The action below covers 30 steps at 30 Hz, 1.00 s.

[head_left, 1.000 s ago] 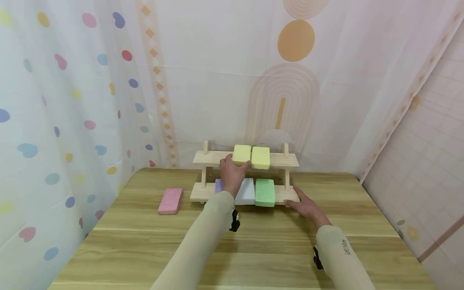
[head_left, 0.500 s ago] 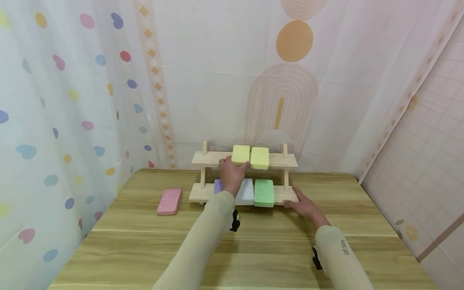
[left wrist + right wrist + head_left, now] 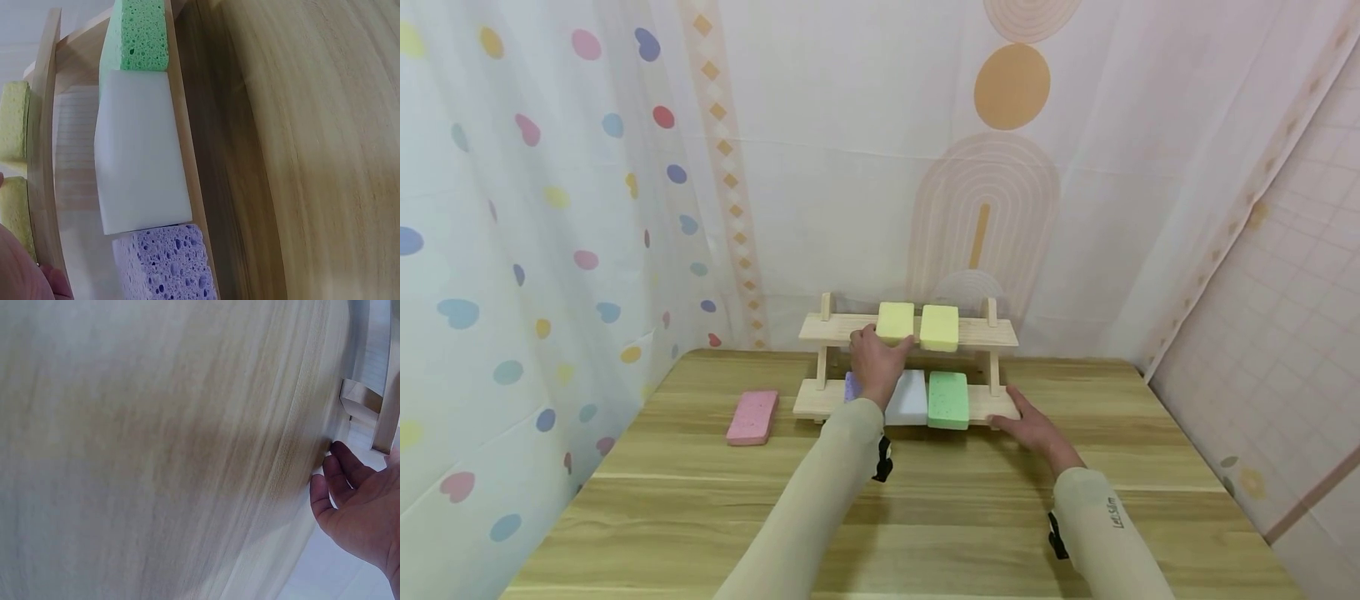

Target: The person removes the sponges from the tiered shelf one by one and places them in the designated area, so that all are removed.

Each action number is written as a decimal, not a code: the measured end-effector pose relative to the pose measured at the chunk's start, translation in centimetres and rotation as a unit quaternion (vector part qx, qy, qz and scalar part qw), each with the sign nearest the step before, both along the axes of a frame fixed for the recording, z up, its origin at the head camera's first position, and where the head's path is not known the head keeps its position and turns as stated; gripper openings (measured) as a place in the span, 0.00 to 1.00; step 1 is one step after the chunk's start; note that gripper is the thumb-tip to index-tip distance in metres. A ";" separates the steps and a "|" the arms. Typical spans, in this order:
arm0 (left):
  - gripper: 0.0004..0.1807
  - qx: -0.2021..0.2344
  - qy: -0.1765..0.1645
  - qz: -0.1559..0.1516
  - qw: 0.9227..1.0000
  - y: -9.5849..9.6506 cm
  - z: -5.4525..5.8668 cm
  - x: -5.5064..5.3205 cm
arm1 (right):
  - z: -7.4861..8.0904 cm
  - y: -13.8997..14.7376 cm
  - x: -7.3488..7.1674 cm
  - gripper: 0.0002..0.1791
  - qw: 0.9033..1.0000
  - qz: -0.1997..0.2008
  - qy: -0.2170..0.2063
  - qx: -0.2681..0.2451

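Observation:
My left hand (image 3: 877, 363) pinches the left one of two yellow sponges (image 3: 896, 320) from the front, on the upper board of a two-tier wooden rack (image 3: 842, 326). The right yellow sponge (image 3: 939, 326) stands beside it, a narrow gap between them. On the lower board a purple sponge (image 3: 169, 262), a white sponge block (image 3: 142, 153) and a green sponge (image 3: 948, 400) stand in a row; my left hand partly covers the purple one in the head view. My right hand (image 3: 1028, 421) grips the right end of the lower board, thumb at its front edge.
A pink sponge (image 3: 752, 417) lies flat on the wood-grain table (image 3: 970, 517), left of the rack. Behind the table hangs a patterned curtain (image 3: 835, 167); more dotted curtain is at the left. A tile-patterned sheet (image 3: 1285, 317) hangs at the right.
The left yellow sponge has shifted slightly left with my left hand, widening the gap to the right yellow sponge. My right hand stays at the rack's end.

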State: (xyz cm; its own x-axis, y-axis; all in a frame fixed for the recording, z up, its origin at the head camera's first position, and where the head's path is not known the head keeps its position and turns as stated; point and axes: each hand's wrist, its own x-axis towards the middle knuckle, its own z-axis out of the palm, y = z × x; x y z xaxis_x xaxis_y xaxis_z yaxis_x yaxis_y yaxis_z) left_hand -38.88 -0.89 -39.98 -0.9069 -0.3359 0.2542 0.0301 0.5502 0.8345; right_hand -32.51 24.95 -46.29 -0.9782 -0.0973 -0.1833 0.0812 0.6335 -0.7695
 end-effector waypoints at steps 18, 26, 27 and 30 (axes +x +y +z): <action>0.47 -0.024 -0.010 0.007 1.000 -0.2 -0.1 -0.1 | -0.2 -0.2 -0.1 0.49 1.000 0.001 -0.001 -0.009; 0.46 -0.003 -0.007 -0.007 1.000 -0.7 -0.3 0.0 | -0.2 -0.1 -0.2 0.50 1.000 0.000 -0.005 -0.012; 0.46 0.003 -0.007 -0.008 1.000 -0.8 -0.3 0.0 | -0.1 -0.1 -0.2 0.50 1.000 0.001 -0.004 -0.010; 0.46 0.016 -0.005 -0.011 1.000 -1.2 -0.5 0.2 | 0.0 0.0 -0.2 0.50 1.000 0.004 -0.004 -0.011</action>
